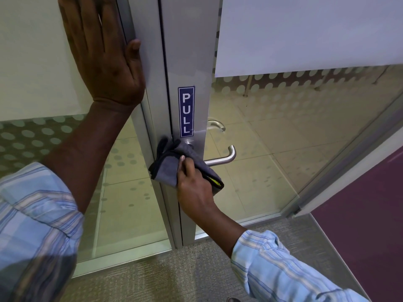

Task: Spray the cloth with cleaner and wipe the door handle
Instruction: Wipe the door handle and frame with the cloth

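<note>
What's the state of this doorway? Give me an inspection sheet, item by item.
Surface: metal door stile with a blue PULL sticker.
Job's things: grey cloth pressed on the inner end of the door handle; no cleaner bottle seen.
Clutter: nothing seen.
Hands: left hand flat, fingers straight, against the glass and frame edge; right hand grips the cloth.
Cables: nothing seen.
Surroundings: dotted frosted glass panels, a second handle on the door's far side, grey carpet.
</note>
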Tool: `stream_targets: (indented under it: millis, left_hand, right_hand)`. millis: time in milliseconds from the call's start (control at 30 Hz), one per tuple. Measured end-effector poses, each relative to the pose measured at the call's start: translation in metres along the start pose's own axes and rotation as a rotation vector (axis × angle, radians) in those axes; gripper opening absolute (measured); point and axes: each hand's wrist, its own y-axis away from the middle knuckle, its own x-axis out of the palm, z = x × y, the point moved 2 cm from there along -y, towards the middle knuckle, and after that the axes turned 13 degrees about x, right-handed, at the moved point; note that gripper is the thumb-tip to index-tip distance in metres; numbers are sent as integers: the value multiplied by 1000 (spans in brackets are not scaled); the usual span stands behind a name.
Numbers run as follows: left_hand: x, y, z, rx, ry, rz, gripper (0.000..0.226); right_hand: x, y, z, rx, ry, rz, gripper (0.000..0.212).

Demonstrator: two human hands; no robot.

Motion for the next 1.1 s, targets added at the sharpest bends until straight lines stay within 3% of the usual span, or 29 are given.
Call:
stream_targets:
  millis: [167, 333, 533, 633, 933, 1100]
  left_hand:
    - [-2, -3, 1, 1, 27, 2, 58]
    - [-2, -4, -1, 32, 40, -2, 57]
    - [-2, -5, 0, 23, 45, -34, 57]
    - [-3, -6, -1, 23, 50, -31, 54]
    - [-8, -9, -4, 33, 66, 55, 50]
    - [-10, -6, -6, 34, 94, 72, 62]
  right_hand:
    - [6, -3, -12, -165, 221, 64, 52]
    - [9, -3, -35, -249, 292, 38, 60]
    - [-3, 4, -56, -360, 245, -202, 66]
    - [1, 4, -65, -431, 339, -223, 49]
    - [-7, 0, -102, -523, 421, -193, 60]
    - [-18, -8, -144, -481, 392, -187, 65]
